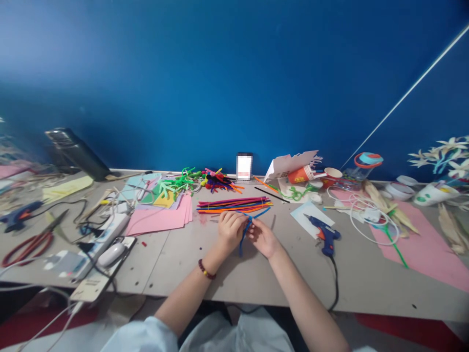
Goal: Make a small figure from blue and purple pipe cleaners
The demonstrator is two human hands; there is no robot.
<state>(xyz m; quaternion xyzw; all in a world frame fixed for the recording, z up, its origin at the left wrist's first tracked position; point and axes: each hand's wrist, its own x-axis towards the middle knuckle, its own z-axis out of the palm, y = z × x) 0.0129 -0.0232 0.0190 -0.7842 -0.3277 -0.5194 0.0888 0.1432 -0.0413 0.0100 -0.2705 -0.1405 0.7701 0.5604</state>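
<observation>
A bent blue pipe cleaner [261, 213] is pinched between my two hands near the middle of the desk. One end sticks out to the upper right, and another hangs down between the hands. My left hand [230, 230], with a beaded bracelet on its wrist, has its fingers closed on the pipe cleaner. My right hand [263, 237] grips it from the other side, fingertips close to the left ones. Just beyond the hands lies a bundle of coloured pipe cleaners [234, 204] in pink, purple and orange. The exact twist at the fingertips is too small to make out.
Pink paper [157, 221] and a power strip [104, 242] lie on the left, with red-handled scissors [31, 244]. A glue gun [326, 233] with a trailing cord rests on the right. A phone [244, 167] leans against the blue wall beside loose pipe cleaners [220, 181].
</observation>
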